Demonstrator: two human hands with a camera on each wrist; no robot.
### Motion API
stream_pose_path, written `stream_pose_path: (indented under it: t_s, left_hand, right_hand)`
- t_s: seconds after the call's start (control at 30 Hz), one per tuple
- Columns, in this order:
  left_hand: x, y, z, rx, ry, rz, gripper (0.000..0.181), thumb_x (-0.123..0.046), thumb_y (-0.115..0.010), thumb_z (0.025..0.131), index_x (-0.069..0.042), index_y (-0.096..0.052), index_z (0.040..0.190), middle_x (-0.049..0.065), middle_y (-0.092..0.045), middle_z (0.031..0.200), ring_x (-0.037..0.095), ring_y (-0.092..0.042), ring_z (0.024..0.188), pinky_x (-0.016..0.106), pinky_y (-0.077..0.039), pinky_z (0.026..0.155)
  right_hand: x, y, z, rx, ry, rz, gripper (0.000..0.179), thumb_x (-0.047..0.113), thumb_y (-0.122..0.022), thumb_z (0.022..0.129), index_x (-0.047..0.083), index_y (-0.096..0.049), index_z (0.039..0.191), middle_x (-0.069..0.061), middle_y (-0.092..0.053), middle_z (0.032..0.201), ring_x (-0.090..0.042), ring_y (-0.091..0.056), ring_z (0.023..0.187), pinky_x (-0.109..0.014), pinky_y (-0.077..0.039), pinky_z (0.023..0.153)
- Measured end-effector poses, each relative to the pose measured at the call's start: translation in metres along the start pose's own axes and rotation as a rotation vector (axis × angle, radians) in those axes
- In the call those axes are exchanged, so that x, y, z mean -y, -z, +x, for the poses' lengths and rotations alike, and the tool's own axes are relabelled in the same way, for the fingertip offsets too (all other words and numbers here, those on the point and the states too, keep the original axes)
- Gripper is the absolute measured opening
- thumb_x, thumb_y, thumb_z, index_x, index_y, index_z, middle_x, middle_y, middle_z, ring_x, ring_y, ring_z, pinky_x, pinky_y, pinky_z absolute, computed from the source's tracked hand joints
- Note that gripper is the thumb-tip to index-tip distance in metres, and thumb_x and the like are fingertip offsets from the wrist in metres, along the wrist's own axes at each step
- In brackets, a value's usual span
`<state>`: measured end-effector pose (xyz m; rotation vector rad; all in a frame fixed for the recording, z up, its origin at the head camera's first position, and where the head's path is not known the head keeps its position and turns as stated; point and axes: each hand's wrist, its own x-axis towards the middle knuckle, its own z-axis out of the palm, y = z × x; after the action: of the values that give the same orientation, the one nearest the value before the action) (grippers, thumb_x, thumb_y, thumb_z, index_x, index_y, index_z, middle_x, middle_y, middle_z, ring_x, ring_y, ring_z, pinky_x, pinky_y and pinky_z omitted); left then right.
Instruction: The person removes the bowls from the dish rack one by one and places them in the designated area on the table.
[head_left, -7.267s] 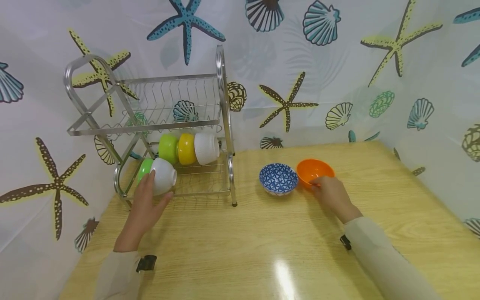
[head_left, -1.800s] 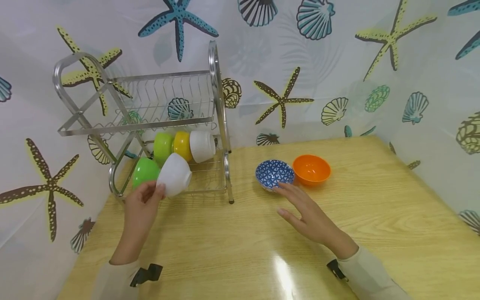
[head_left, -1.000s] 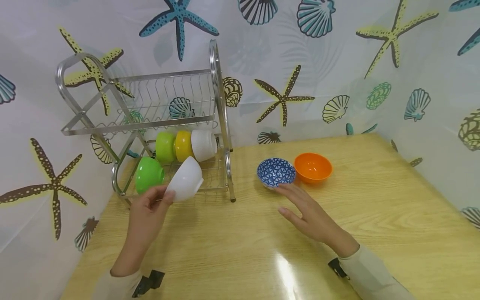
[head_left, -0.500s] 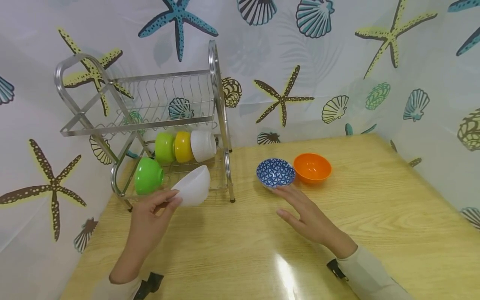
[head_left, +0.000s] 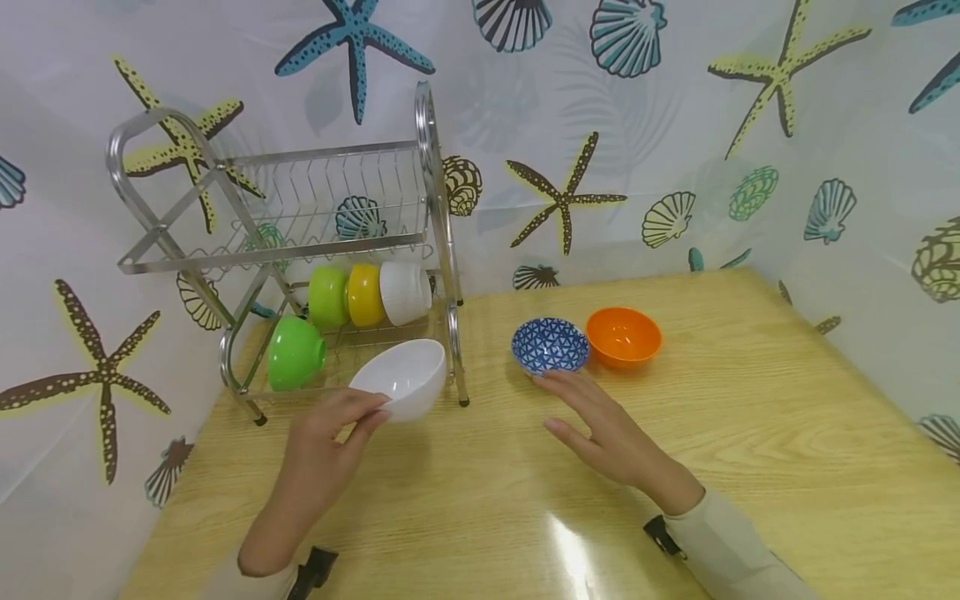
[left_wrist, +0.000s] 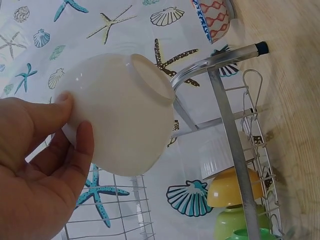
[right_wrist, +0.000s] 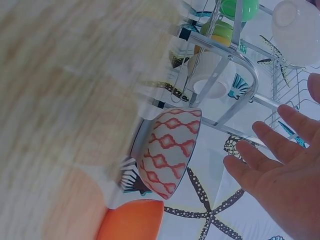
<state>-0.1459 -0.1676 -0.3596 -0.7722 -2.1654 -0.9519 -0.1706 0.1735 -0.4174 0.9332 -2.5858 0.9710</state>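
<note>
My left hand (head_left: 326, 450) pinches the rim of a white bowl (head_left: 408, 383) between thumb and fingers, in front of the rack's lower tier. The bowl is tilted, its inside partly showing from the head; in the left wrist view its outside and foot ring (left_wrist: 152, 77) face the camera. With fingers extended, my right hand (head_left: 618, 442) holds nothing, its fingertips close to the front rim of a blue-and-white patterned bowl (head_left: 550, 346). That bowl's outside carries a red pattern in the right wrist view. An orange bowl (head_left: 624, 337) sits upright against its right side.
A two-tier metal dish rack (head_left: 427, 125) stands at the left. On its lower tier, bowls lie on their sides: bright green (head_left: 294, 354) in front; lime (head_left: 327, 297), yellow (head_left: 365, 294) and white ribbed (head_left: 405, 292) behind. The wooden table (head_left: 480, 500) meets a patterned cloth backdrop.
My left hand has lifted the white bowl off the rack's lower tier, brought it right and turned its opening upward. My right hand has left the orange bowl and moved left, then stayed nearly still.
</note>
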Motion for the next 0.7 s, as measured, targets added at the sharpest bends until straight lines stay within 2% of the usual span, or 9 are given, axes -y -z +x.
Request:
stream_pose_path:
  t_s: [0.1, 0.2, 0.3, 0.4, 0.53, 0.7]
  left_hand:
    - [-0.002, -0.002, 0.0, 0.017, -0.035, -0.009, 0.025, 0.011, -0.078, 0.069, -0.003, -0.074, 0.089, 0.003, -0.07, 0.086, 0.016, -0.063, 0.076, 0.011, -0.05, 0.072]
    - [-0.003, -0.004, -0.002, 0.04, -0.073, -0.01, 0.01, -0.003, -0.074, 0.08, -0.002, -0.074, 0.09, 0.004, -0.069, 0.086, 0.017, -0.063, 0.076, 0.011, -0.05, 0.072]
    - [-0.004, -0.006, -0.005, 0.06, -0.098, -0.015, 0.015, -0.016, -0.067, 0.089, -0.003, -0.074, 0.091, 0.005, -0.068, 0.087, 0.017, -0.062, 0.078, 0.011, -0.05, 0.072]
    - [-0.006, -0.009, -0.006, 0.071, -0.124, 0.002, 0.009, -0.007, -0.072, 0.084, -0.004, -0.074, 0.091, 0.003, -0.067, 0.088, 0.016, -0.06, 0.079, 0.012, -0.05, 0.073]
    - [-0.01, -0.013, -0.004, 0.094, -0.167, 0.053, 0.031, 0.012, -0.079, 0.065, -0.005, -0.075, 0.09, 0.0, -0.067, 0.088, 0.013, -0.061, 0.08, 0.015, -0.053, 0.074]
    - [-0.015, -0.017, -0.002, 0.133, -0.192, 0.066, 0.033, 0.013, -0.08, 0.065, -0.006, -0.075, 0.092, -0.001, -0.066, 0.088, 0.013, -0.062, 0.082, 0.025, -0.057, 0.075]
  right_hand:
    - [0.001, 0.0, 0.0, -0.005, 0.003, -0.004, 0.049, 0.021, -0.058, 0.097, 0.01, -0.044, 0.142, -0.004, -0.04, 0.149, -0.026, -0.032, 0.139, -0.054, -0.026, 0.113]
    - [0.0, 0.0, 0.0, -0.006, 0.004, -0.005, 0.049, 0.021, -0.057, 0.097, 0.01, -0.044, 0.143, -0.004, -0.04, 0.149, -0.026, -0.032, 0.139, -0.053, -0.027, 0.113]
    - [0.0, -0.001, 0.0, -0.004, 0.002, -0.004, 0.049, 0.021, -0.057, 0.097, 0.013, -0.043, 0.144, -0.003, -0.04, 0.15, -0.026, -0.033, 0.139, -0.053, -0.027, 0.113]
    - [0.0, -0.002, 0.0, -0.004, 0.002, -0.003, 0.05, 0.022, -0.057, 0.097, 0.016, -0.042, 0.145, -0.003, -0.039, 0.15, -0.028, -0.033, 0.139, -0.053, -0.027, 0.113]
    - [0.001, -0.002, 0.0, -0.008, -0.001, -0.005, 0.05, 0.024, -0.057, 0.097, 0.017, -0.042, 0.145, -0.003, -0.039, 0.15, -0.029, -0.034, 0.138, -0.053, -0.027, 0.113]
    - [0.002, -0.001, 0.0, -0.012, 0.003, -0.014, 0.05, 0.024, -0.057, 0.097, 0.017, -0.042, 0.145, -0.003, -0.039, 0.15, -0.026, -0.033, 0.139, -0.053, -0.028, 0.113]
